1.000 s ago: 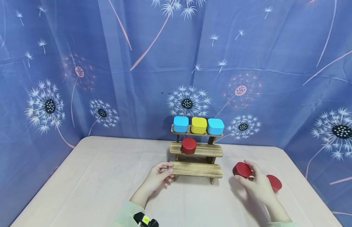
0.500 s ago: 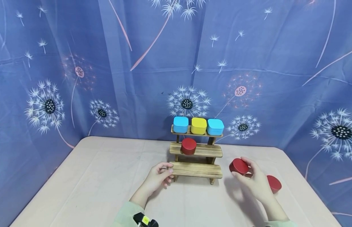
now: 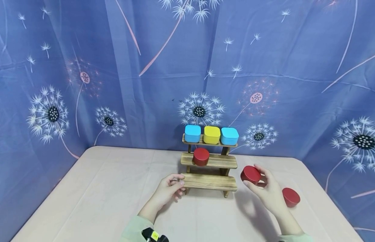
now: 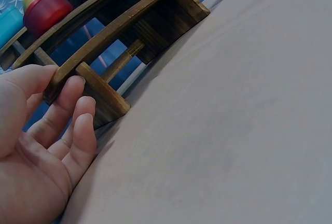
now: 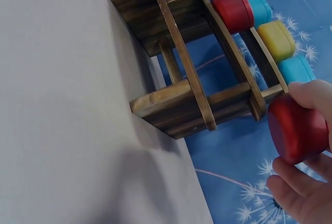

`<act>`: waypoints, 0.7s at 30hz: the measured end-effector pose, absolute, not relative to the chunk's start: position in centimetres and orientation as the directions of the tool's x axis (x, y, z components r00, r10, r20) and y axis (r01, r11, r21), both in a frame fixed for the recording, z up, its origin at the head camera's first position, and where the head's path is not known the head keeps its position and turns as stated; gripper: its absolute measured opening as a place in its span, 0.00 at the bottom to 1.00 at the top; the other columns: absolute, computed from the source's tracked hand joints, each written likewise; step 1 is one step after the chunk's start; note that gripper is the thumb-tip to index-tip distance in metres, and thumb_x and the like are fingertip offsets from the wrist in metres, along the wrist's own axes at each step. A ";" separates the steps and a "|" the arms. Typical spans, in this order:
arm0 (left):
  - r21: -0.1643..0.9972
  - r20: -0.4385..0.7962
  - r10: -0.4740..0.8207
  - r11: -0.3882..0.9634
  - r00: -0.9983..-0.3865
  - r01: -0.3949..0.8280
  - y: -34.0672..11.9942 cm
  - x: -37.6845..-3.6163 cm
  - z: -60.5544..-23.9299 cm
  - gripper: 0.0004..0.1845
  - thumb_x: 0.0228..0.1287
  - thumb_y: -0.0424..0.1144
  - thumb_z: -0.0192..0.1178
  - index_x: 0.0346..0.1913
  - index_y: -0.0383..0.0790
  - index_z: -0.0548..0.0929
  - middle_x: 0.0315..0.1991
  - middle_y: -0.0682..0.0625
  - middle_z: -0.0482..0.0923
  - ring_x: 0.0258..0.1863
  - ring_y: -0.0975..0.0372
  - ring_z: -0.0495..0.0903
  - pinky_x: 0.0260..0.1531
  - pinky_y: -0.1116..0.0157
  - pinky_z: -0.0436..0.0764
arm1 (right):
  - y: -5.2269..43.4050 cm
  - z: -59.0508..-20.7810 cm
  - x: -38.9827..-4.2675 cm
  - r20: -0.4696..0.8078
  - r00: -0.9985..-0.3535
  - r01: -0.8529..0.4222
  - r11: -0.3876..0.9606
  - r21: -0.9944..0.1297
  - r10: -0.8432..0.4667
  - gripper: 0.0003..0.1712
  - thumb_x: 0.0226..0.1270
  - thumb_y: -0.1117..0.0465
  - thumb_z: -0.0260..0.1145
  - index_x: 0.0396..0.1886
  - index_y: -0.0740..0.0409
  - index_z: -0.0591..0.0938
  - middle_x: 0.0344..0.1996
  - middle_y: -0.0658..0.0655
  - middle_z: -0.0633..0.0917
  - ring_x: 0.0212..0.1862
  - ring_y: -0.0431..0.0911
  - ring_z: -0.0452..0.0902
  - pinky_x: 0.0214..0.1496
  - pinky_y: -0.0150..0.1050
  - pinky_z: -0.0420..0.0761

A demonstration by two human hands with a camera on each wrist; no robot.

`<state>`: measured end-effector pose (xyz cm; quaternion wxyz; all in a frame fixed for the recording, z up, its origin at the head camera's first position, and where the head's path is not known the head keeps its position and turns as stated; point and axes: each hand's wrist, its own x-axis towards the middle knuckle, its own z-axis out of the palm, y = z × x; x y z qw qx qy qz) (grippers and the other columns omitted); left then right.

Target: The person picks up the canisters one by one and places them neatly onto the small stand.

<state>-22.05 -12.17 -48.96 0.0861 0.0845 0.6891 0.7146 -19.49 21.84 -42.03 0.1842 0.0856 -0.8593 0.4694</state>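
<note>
A three-step wooden shelf (image 3: pixel 210 181) stands at the middle of the table. My left hand (image 3: pixel 169 190) pinches the left end of its lowest step between thumb and fingers, as the left wrist view also shows. In my right hand (image 3: pixel 267 191) is a round red tin (image 3: pixel 251 174), gripped between thumb and fingers and lifted off the table, just right of the shelf. Another red tin (image 3: pixel 201 156) sits on the middle step, left of centre. The top step carries a blue tin (image 3: pixel 192 133), a yellow tin (image 3: pixel 212 135) and a second blue tin (image 3: pixel 229 136).
One more red tin (image 3: pixel 291 197) lies on the table to the right, beyond my right hand. A pale cloth covers the table (image 3: pixel 114 188). Behind it hangs a blue curtain (image 3: pixel 151 107) with dandelion prints.
My right hand has moved left and slightly away from me with the red tin, closer to the shelf. My left hand has stayed in place on the lowest step.
</note>
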 end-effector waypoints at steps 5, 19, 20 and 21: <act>0.999 0.015 0.243 -0.039 -0.970 0.006 -12.2 -22.1 -49.0 0.20 0.65 0.39 0.59 0.55 0.32 0.73 0.28 0.51 0.82 0.22 0.67 0.78 0.17 0.72 0.79 | 21.2 -42.2 -19.9 0.424 -0.905 -0.363 0.499 -0.787 0.010 0.40 0.54 0.69 0.71 0.66 0.67 0.64 0.58 0.66 0.73 0.44 0.19 0.71 0.41 0.20 0.78; 0.999 -0.002 0.237 -0.037 -0.972 -0.011 -12.1 -22.0 -49.0 0.19 0.65 0.38 0.58 0.56 0.33 0.72 0.31 0.44 0.83 0.22 0.65 0.77 0.16 0.71 0.78 | 19.5 -41.8 -20.3 0.359 -0.931 -0.303 0.419 -0.856 0.059 0.41 0.52 0.68 0.73 0.66 0.66 0.65 0.53 0.69 0.77 0.41 0.23 0.75 0.43 0.18 0.78; 0.999 -0.003 0.236 -0.037 -0.972 -0.012 -12.1 -22.1 -49.0 0.19 0.66 0.38 0.58 0.56 0.33 0.72 0.31 0.44 0.83 0.22 0.65 0.77 0.16 0.71 0.78 | 19.4 -41.8 -20.4 0.355 -0.933 -0.300 0.423 -0.855 0.057 0.41 0.52 0.67 0.73 0.66 0.66 0.65 0.54 0.69 0.77 0.41 0.22 0.74 0.43 0.18 0.78; 0.999 -0.005 0.235 -0.037 -0.972 -0.014 -12.1 -22.1 -49.0 0.19 0.66 0.38 0.58 0.56 0.33 0.72 0.31 0.44 0.83 0.22 0.65 0.77 0.16 0.71 0.78 | 19.3 -41.8 -20.5 0.353 -0.934 -0.298 0.424 -0.855 0.056 0.41 0.52 0.67 0.73 0.66 0.66 0.66 0.54 0.69 0.77 0.42 0.22 0.74 0.44 0.18 0.78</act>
